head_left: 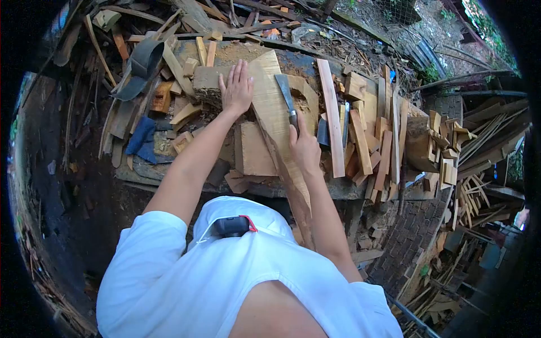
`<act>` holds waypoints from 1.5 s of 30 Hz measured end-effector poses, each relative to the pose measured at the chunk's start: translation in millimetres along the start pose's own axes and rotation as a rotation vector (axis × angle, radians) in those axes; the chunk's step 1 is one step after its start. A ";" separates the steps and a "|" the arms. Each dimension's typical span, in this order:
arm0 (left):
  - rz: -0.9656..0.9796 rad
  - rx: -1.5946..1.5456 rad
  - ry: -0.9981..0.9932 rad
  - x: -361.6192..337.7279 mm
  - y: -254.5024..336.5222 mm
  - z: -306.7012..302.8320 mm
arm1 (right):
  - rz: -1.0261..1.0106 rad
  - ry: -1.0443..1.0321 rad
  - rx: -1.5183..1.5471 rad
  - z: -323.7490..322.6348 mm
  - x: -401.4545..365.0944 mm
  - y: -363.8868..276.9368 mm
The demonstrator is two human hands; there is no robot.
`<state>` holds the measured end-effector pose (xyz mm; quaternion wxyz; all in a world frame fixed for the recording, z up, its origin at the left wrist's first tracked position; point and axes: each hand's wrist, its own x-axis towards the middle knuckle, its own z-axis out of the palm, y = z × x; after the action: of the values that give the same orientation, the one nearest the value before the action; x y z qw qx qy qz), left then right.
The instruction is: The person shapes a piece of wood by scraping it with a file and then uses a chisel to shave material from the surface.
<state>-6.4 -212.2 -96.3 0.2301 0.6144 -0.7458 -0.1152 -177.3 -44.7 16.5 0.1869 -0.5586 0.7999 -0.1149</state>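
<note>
My left hand (pixel 236 90) lies flat, fingers stretched out, on top of a rough timber block (pixel 208 78) and against the left edge of a long tapered board (pixel 267 70). That board slants across the workbench toward my body, and its narrow lower end sticks out past the front edge. In my right hand (pixel 305 147) is a wide-bladed chisel (pixel 285 92), gripped by its handle with the blade pointing away over the board. Under the board sits a thick wooden block (pixel 256 149). A curved wood piece (pixel 304 90) with sawdust is just right of the blade.
Loose strips and offcuts (pixel 363 141) crowd the bench on the right, with a long pale plank (pixel 331 118) among them. At left are a curled grey sheet (pixel 138 67) and a blue cloth (pixel 142 138). Scrap wood (pixel 476 194) is piled beyond the bench at right.
</note>
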 end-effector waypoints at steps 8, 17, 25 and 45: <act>0.001 -0.024 -0.009 1.0 -0.4 -0.9 | -0.069 0.003 0.026 -16.6 -68.5 30.7; -0.022 -0.019 -0.057 2.9 1.4 -5.2 | -0.005 -0.018 -0.054 -9.4 30.6 -12.6; -0.005 -0.026 0.023 -1.8 -0.3 0.3 | -0.064 -0.051 -0.074 -24.7 -37.0 13.5; 0.002 0.038 -0.053 4.3 -1.7 -0.2 | 0.018 -0.055 -0.099 -6.0 21.3 -10.9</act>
<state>-5.4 -216.7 -96.0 0.1987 0.6145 -0.7545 -0.1168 -177.1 -68.7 22.5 0.1819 -0.5629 0.8042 -0.0581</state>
